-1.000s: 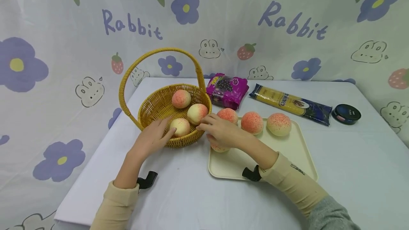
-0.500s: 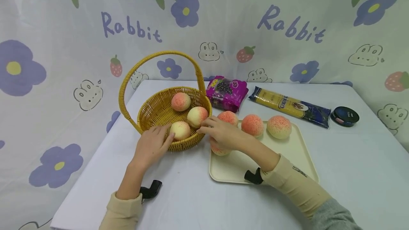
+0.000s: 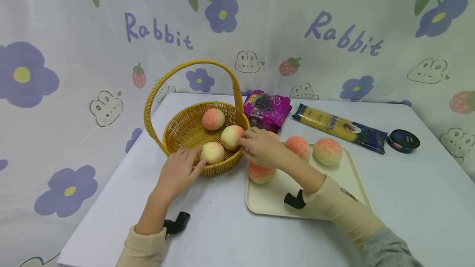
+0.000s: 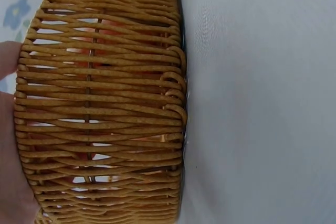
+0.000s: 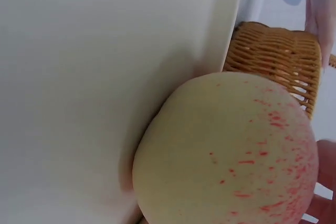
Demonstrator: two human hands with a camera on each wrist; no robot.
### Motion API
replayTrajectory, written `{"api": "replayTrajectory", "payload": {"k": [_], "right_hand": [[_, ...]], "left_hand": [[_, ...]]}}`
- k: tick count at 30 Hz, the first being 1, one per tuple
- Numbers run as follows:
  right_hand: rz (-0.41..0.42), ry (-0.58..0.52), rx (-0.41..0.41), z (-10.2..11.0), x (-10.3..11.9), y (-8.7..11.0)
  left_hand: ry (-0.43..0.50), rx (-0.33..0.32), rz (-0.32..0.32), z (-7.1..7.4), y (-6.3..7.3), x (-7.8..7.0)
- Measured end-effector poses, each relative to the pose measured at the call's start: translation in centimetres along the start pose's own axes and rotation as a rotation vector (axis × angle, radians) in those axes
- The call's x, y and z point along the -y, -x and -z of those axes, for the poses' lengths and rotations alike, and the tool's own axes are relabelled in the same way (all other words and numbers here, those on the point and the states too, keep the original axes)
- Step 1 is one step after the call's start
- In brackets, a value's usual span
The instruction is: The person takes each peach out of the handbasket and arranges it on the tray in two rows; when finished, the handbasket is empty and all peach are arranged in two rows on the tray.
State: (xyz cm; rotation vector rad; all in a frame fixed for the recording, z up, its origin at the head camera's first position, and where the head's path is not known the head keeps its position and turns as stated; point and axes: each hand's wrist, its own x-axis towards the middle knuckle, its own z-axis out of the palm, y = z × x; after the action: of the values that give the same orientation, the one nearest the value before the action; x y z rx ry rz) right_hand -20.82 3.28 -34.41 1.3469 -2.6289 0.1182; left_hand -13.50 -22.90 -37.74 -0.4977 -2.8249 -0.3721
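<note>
Resting my left hand on the near-left rim of the yellow basket, I have its thumb and fingers spread fairly wide, with the near peach just beside them. My right hand is at the basket's right rim, by the tray's back-left corner, its fingers bent down beside the rim peach; I cannot tell whether they touch the fruit, grip the rim or hold nothing. A third peach lies inside, toward the back.

As I judge it, good work here means light, even pressure from both sides, so that the basket sits level and the fruit does not roll. My right palm should ride high enough to miss the front-left peach on the tray; a low palm could knock it against the tray's edge. The back-left peach is mostly hidden behind my hand; the middle peach and the right-end peach line up with it toward the tray's back edge.

The white table carries it all, the basket nearer its left edge. Toward the back edge lie a purple bag, just beside the basket, then a long packet on a slant and a black tin, the nearest to the right edge. Behind hangs a pale cloth printed with flowers, strawberries and rabbits.
</note>
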Motion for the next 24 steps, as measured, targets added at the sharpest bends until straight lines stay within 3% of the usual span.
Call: {"api": "replayTrajectory", "payload": {"k": [4,13,19,24], "right_hand": [[-0.078,-0.005,0.035,0.1,-0.2,-0.8],[-0.190,-0.043,-0.002,-0.1,-0.4,-2.9],[-0.233,0.019,-0.020,-0.8,-0.4,-4.3],[-0.235,-0.011,0.005,-1.1,0.0,-5.2]], "left_hand": [[-0.007,0.001,-0.009,0.0,0.1,0.0],[-0.025,-0.039,-0.043,-0.4,0.2,0.1],[-0.010,-0.031,-0.029,-0.3,0.3,0.1],[-0.016,-0.038,-0.035,-0.3,0.3,0.2]]}}
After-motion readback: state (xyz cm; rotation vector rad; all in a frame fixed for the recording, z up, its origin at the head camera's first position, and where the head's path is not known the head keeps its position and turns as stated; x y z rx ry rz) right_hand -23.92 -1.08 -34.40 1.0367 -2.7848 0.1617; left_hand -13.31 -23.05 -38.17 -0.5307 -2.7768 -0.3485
